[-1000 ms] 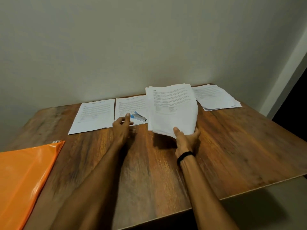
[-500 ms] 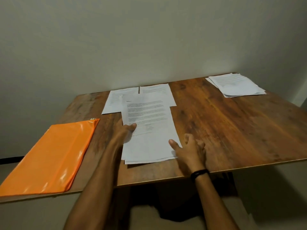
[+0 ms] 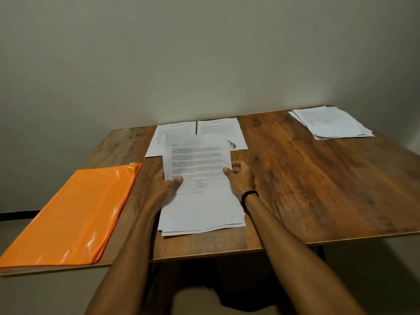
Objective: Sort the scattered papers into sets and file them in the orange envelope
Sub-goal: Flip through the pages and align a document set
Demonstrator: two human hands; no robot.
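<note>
A stack of printed white papers (image 3: 201, 201) lies near the table's front edge, its sheets slightly fanned. My left hand (image 3: 162, 186) grips its left edge, thumb on top of the page. My right hand (image 3: 239, 177) holds the right edge, thumb on the sheet and fingers curled beside it. The orange envelope (image 3: 75, 210) lies flat at the table's left front corner. Two single sheets (image 3: 197, 130) lie side by side behind the stack. Another pile of papers (image 3: 331, 122) sits at the far right corner.
A small stapler (image 3: 232, 144) rests on the right single sheet, partly hidden by the stack. The wooden table (image 3: 318, 178) stands against a plain wall. A black band circles my right wrist.
The paper stack moved from the table's back to the near middle and was laid down. Both hands now hold its side edges.
</note>
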